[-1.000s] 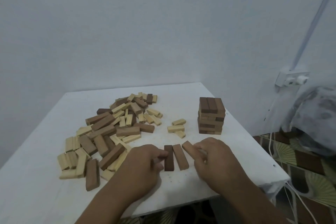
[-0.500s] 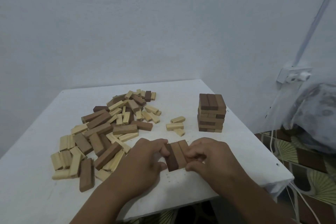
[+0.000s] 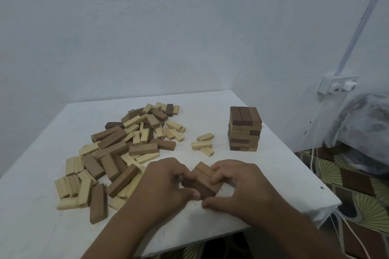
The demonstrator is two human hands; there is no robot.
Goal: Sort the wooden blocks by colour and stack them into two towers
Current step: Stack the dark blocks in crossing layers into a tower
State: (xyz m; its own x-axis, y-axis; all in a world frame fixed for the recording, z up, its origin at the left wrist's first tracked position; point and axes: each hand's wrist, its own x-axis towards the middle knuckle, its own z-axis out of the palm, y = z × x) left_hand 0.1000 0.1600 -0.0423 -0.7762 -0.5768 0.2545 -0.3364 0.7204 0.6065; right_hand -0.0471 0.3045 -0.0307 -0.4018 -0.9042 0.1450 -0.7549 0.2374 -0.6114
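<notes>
Near the worktop's (image 3: 242, 99) front edge, your left hand (image 3: 166, 187) and right hand (image 3: 237, 185) now squeeze three brown blocks (image 3: 205, 181) into one tight row — fingers curled onto both its sides. A second ago those blocks lay apart; now they make a layer ready for the brown tower (image 3: 244, 128), well behind. The mixed pile (image 3: 126, 145) — left of your hands — looks unchanged.

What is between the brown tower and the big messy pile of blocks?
Three pale blocks lie on the white table between the brown tower and the mixed pile, seen from the head view.
</notes>
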